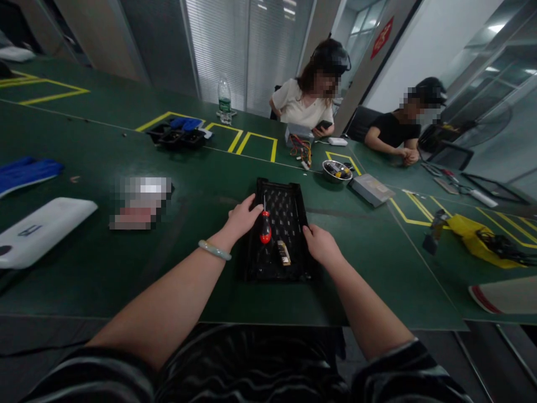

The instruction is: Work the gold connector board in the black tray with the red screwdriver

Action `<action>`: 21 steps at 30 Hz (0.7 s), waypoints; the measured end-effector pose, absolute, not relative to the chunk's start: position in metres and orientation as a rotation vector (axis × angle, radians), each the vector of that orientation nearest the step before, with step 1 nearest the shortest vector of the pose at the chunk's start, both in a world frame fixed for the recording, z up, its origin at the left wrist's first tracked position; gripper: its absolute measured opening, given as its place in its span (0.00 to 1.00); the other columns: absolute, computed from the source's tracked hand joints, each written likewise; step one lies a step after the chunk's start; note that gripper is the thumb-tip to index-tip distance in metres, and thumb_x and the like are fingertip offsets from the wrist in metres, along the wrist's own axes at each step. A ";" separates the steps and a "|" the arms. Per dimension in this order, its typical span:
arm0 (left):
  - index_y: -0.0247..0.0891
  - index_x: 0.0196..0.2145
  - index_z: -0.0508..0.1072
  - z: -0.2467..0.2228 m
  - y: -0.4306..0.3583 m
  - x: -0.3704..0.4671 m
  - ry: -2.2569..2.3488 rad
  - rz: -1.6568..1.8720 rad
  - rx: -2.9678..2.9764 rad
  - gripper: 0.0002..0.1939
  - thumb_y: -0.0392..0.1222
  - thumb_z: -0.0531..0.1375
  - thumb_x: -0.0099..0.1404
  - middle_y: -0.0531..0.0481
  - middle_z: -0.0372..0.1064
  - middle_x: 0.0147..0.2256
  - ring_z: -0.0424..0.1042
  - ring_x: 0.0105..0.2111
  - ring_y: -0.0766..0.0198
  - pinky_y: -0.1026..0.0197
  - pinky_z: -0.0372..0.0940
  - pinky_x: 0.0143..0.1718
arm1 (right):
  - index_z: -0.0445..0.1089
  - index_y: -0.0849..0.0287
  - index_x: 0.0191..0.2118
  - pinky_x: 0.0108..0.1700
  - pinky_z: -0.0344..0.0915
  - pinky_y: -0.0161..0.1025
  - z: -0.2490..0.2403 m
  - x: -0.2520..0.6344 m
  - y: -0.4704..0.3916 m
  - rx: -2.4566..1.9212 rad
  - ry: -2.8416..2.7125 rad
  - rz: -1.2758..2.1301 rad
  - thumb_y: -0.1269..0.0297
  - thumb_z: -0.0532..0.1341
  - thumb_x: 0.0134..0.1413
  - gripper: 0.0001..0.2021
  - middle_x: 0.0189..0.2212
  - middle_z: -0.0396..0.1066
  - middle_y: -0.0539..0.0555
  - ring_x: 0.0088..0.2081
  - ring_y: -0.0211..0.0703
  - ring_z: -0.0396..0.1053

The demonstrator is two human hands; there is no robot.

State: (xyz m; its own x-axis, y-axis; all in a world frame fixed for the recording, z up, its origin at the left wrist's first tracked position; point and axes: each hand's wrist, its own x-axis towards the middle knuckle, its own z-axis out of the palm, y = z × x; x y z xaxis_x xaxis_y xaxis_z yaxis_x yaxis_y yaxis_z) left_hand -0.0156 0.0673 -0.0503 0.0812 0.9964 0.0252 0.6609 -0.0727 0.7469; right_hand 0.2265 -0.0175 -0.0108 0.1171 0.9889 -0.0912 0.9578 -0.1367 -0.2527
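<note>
A black plastic tray with a patterned floor lies on the green table in front of me. My left hand grips its left wall, thumb over the rim. On the opposite side my right hand holds the right wall, its fingers mostly hidden beyond the edge. Inside the tray rests a red and black screwdriver, its shaft pointing away from me. Close to it lies a small flat part with a pale label, whose kind I cannot make out.
Left are a white device and a blue glove. Beyond the tray stand a metal bowl of small parts, a grey metal box and a power supply with cables. A bottle stands farther back. Two people sit across the table.
</note>
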 end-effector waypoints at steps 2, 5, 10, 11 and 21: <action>0.42 0.70 0.57 -0.051 0.068 -0.016 1.643 0.746 1.775 0.33 0.58 0.51 0.72 0.41 0.62 0.66 0.61 0.65 0.45 0.41 0.51 0.67 | 0.67 0.62 0.55 0.50 0.72 0.50 -0.002 0.221 -0.023 -2.182 -1.982 0.241 0.52 0.55 0.68 0.20 0.50 0.71 0.60 0.47 0.45 0.72; 0.42 0.70 0.57 -0.051 0.067 -0.014 1.658 0.739 1.758 0.34 0.58 0.51 0.72 0.41 0.61 0.66 0.60 0.66 0.43 0.40 0.49 0.67 | 0.64 0.64 0.59 0.57 0.65 0.54 0.016 0.208 -0.036 -1.916 -2.181 0.158 0.53 0.48 0.71 0.23 0.55 0.67 0.67 0.52 0.52 0.69; 0.39 0.70 0.57 -0.049 0.066 -0.013 1.674 0.743 1.766 0.34 0.56 0.51 0.72 0.39 0.62 0.66 0.61 0.65 0.44 0.41 0.49 0.67 | 0.74 0.49 0.48 0.52 0.67 0.39 0.024 0.174 -0.051 -1.167 -2.796 0.475 0.56 0.62 0.63 0.10 0.43 0.76 0.49 0.47 0.40 0.73; 0.39 0.70 0.57 -0.049 0.066 -0.012 1.675 0.743 1.769 0.34 0.56 0.51 0.72 0.39 0.62 0.66 0.61 0.65 0.44 0.41 0.50 0.67 | 0.75 0.51 0.47 0.52 0.67 0.40 0.021 0.168 -0.052 -1.089 -2.841 0.501 0.58 0.63 0.62 0.10 0.43 0.76 0.50 0.46 0.41 0.73; 0.47 0.62 0.69 -0.028 0.047 -0.011 1.616 0.930 2.059 0.27 0.54 0.59 0.67 0.45 0.62 0.65 0.57 0.64 0.43 0.40 0.52 0.62 | 0.73 0.54 0.44 0.51 0.66 0.39 0.033 0.193 -0.028 -1.294 -2.588 0.402 0.64 0.60 0.64 0.06 0.43 0.77 0.50 0.46 0.40 0.72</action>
